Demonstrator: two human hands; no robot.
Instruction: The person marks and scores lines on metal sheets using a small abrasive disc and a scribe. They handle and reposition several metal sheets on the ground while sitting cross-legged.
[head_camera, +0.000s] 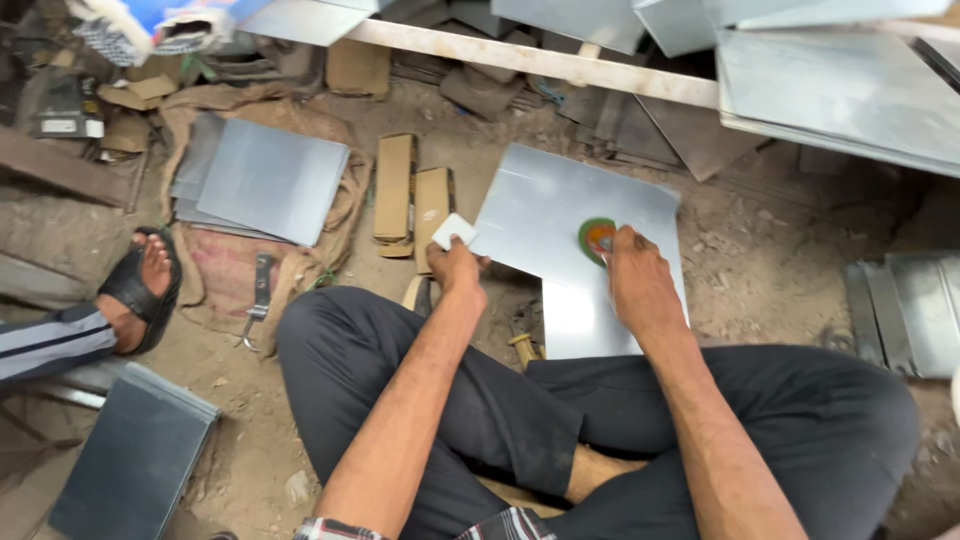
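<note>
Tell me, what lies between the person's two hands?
In the head view, only bare grey sheet metal lies between the left hand, holding a small white piece, and the right hand on a green disc.

stack of grey metal sheets (262, 180) lies on sacking (225, 270) at upper left. two cardboard packs (412, 200) lie side by side on the dirt floor (770, 260). a tool with a dark handle (258, 298) lies at the sacking's edge. another person's sandalled foot (143, 285) at left. more sheets (840, 90) piled upper right; dark sheet (135, 455) lower left.
</note>
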